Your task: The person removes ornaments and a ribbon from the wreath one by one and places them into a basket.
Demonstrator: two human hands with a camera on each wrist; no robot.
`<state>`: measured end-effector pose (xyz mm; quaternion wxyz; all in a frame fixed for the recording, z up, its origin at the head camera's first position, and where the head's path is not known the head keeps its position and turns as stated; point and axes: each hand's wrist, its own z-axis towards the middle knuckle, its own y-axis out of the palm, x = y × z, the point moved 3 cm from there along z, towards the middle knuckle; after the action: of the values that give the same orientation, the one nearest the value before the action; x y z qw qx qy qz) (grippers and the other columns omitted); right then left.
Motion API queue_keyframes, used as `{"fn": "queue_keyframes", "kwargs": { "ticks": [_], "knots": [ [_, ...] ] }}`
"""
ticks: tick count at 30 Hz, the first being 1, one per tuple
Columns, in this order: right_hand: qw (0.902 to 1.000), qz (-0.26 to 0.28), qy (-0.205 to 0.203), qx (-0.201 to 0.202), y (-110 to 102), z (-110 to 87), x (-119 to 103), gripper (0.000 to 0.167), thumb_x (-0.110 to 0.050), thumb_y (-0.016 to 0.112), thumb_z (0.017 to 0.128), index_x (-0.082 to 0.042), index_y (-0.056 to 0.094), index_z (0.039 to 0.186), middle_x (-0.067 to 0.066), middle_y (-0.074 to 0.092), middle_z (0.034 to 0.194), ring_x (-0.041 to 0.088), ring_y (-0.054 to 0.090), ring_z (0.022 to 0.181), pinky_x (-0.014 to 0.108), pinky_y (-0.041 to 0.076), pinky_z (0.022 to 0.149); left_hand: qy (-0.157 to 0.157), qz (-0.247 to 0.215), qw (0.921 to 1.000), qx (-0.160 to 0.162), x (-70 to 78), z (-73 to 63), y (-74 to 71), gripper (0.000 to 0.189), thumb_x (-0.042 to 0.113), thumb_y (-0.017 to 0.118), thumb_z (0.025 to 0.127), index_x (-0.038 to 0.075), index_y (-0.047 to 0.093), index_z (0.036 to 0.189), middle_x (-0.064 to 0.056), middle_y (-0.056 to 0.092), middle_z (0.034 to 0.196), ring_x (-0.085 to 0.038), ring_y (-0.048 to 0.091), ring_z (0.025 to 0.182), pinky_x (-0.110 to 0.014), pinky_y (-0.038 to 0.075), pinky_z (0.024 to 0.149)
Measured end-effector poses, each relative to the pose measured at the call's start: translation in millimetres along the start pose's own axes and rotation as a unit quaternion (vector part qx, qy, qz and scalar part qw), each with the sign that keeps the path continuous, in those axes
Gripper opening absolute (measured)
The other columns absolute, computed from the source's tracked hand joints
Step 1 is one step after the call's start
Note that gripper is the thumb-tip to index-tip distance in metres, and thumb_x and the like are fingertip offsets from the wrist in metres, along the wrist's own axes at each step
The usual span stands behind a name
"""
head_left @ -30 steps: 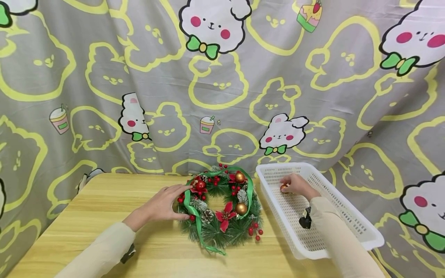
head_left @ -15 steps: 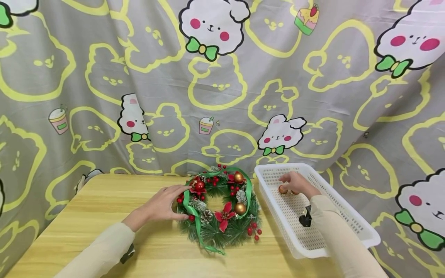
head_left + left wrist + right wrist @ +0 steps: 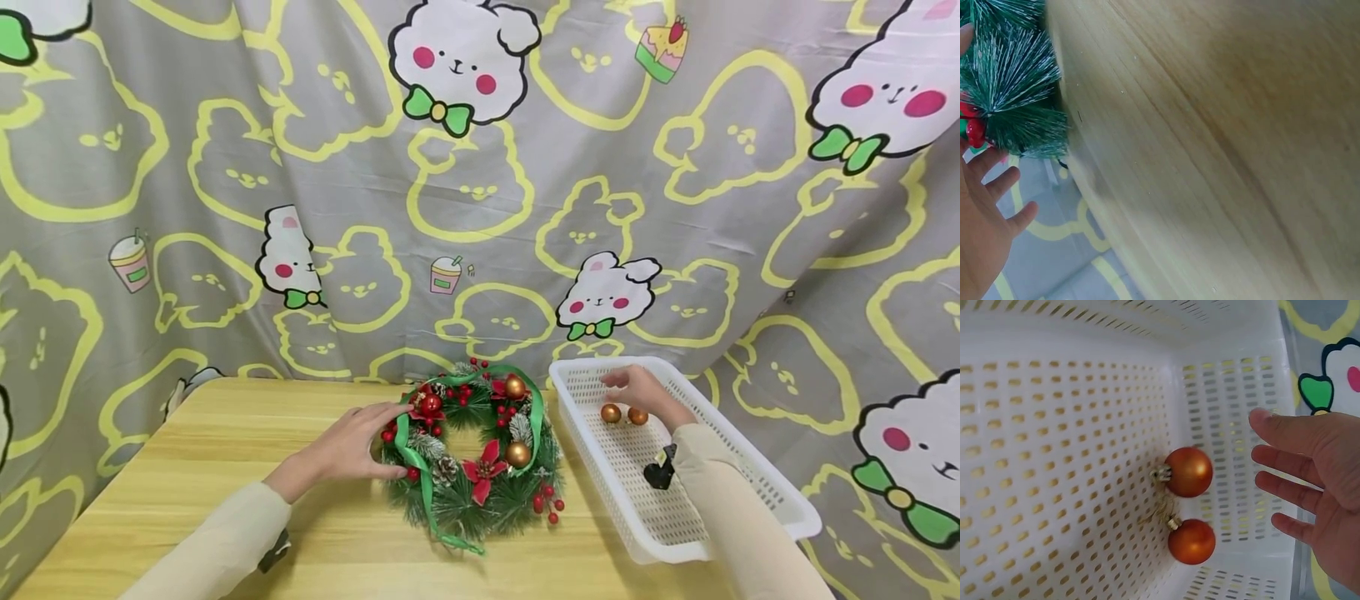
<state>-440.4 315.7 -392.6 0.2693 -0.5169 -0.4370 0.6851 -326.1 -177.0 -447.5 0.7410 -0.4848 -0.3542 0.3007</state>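
Observation:
A green Christmas wreath (image 3: 500, 510) lies on the table, trimmed with red poinsettias (image 3: 484, 472), berries, pine cones, gold balls and a loose green ribbon (image 3: 428, 493). At its left side my left hand (image 3: 352, 443) rests with fingers spread along the edge; the left wrist view shows pine needles (image 3: 1019, 75) and red berries (image 3: 975, 132) by the fingers. Over the far end of the white basket (image 3: 617, 502), my right hand (image 3: 647, 392) holds nothing. Two copper-coloured baubles (image 3: 1192, 472) with metal caps lie in the basket, apart from the fingers (image 3: 1288, 487).
The wooden table (image 3: 247, 433) carries the wreath near its middle and the slotted plastic basket at its right. A patterned grey curtain (image 3: 480, 192) hangs behind and beside it. Small black devices sit at both wrists.
My right hand has let go of a bauble in the basket and risen slightly, leaving two baubles in plain sight. My left hand has stayed at the wreath.

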Motion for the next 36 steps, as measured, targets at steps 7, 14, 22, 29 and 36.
{"fn": "queue_keyframes", "kwargs": {
  "ticks": [7, 14, 22, 29, 36],
  "knots": [
    [0.9995, 0.011, -0.013, 0.028, -11, 1.5, -14, 0.037, -0.015, 0.072, 0.095, 0.005, 0.068, 0.125, 0.025, 0.070, 0.124, 0.046, 0.062, 0.118, 0.059, 0.051, 0.100, -0.002, -0.001, 1.0000, -0.005, -0.9, 1.5, -1.5, 0.102, 0.076, 0.070, 0.077, 0.021, 0.040, 0.157, -0.017, 0.050, 0.153, -0.039, 0.048, 0.140, -0.070, 0.037, 0.110],
    [0.9978, 0.026, -0.034, 0.052, -18, 2.7, -38, 0.040, -0.019, 0.070, 0.097, 0.000, 0.066, 0.132, 0.024, 0.068, 0.129, 0.045, 0.059, 0.123, 0.061, 0.049, 0.101, -0.011, -0.008, 0.9998, -0.016, -1.4, 2.8, -0.5, 0.102, 0.076, 0.071, 0.077, 0.023, 0.038, 0.158, -0.015, 0.048, 0.155, -0.037, 0.046, 0.143, -0.069, 0.034, 0.113],
    [0.9929, 0.030, -0.091, 0.071, -27, 4.5, -83, 0.041, -0.020, 0.073, 0.095, -0.004, 0.067, 0.132, 0.019, 0.069, 0.130, 0.042, 0.060, 0.124, 0.063, 0.045, 0.106, -0.009, -0.003, 0.9999, -0.014, -1.7, 2.4, 0.2, 0.102, 0.075, 0.071, 0.077, 0.021, 0.039, 0.158, -0.016, 0.048, 0.155, -0.038, 0.047, 0.142, -0.070, 0.035, 0.112],
    [0.9865, 0.056, -0.136, 0.073, -27, 6.0, -132, 0.039, -0.019, 0.073, 0.095, -0.004, 0.068, 0.131, 0.019, 0.069, 0.130, 0.041, 0.060, 0.126, 0.061, 0.045, 0.108, -0.011, -0.004, 0.9998, -0.014, -1.3, 1.2, 0.7, 0.102, 0.076, 0.070, 0.077, 0.022, 0.039, 0.158, -0.015, 0.048, 0.155, -0.037, 0.047, 0.142, -0.069, 0.035, 0.113],
    [0.9812, 0.082, -0.163, 0.063, -13, 18.0, -164, 0.038, -0.019, 0.073, 0.095, -0.009, 0.069, 0.132, 0.015, 0.069, 0.132, 0.036, 0.059, 0.128, 0.059, 0.046, 0.107, -0.012, 0.000, 0.9998, -0.015, -2.1, 1.3, 2.0, 0.103, 0.079, 0.068, 0.077, 0.023, 0.038, 0.158, -0.013, 0.049, 0.155, -0.035, 0.047, 0.143, -0.069, 0.034, 0.113]
  ]
}}
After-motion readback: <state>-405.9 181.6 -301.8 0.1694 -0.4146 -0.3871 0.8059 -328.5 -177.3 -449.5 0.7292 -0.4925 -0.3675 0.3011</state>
